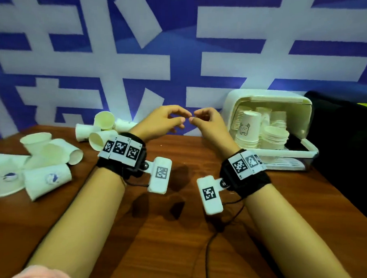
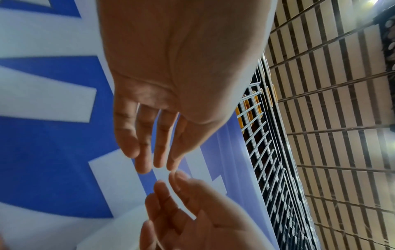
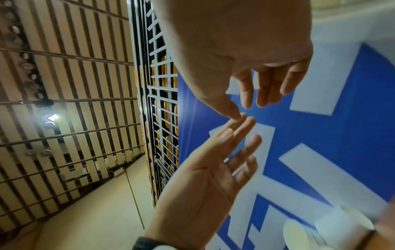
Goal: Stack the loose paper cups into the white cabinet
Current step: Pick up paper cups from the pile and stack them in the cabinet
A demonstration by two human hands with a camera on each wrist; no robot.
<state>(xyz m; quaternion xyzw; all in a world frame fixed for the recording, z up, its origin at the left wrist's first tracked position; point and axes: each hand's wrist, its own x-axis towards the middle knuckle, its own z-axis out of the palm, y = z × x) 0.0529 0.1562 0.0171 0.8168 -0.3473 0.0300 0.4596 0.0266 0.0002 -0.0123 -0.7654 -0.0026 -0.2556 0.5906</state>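
Both forearms cross the brown wooden table; left hand and right hand hang loosely curled, empty, fingertips nearly meeting. Loose white paper cups lie scattered at ten o'clock, easily crushed or rolled away. At two o'clock, the open white plastic cabinet holds stacks that could topple.

Loose paper cups, white, some printed with a blue emblem, scattered mostly on their sides at the table's left, white cabinet, rounded plastic case at right, lid raised, stacks of nested cups inside
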